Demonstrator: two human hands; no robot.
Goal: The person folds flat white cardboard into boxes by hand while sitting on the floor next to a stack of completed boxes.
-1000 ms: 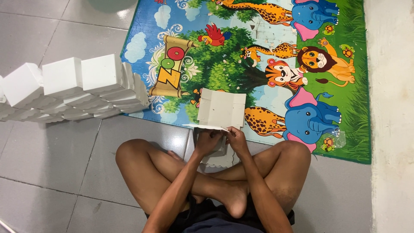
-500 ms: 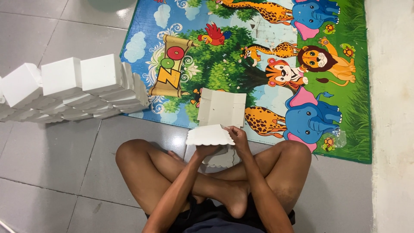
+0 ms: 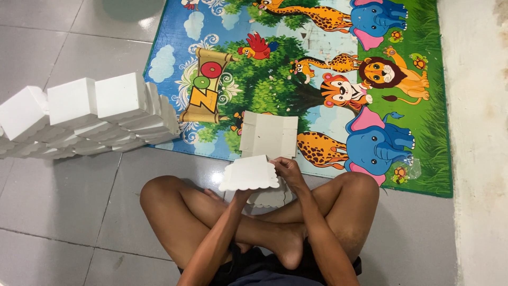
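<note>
White card (image 3: 250,173) with a scalloped edge sat in both hands above the crossed legs, the left hand (image 3: 241,195) under it, the right hand (image 3: 288,169) pinching its side. Folded boxes (image 3: 100,114), shut, stood stacked on the floor (image 3: 63,196). A flat blank (image 3: 269,135) lay on the mat (image 3: 423,132).

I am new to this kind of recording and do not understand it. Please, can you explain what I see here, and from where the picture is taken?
The camera sits on a person's head and looks down, so you see crossed bare legs on a grey tiled floor. There is no machine. The left hand and right hand together hold a white cardboard piece with scalloped edges. Beyond it, a flat unfolded box lies on a colourful animal play mat. At the left stands a row of finished white boxes.
</note>
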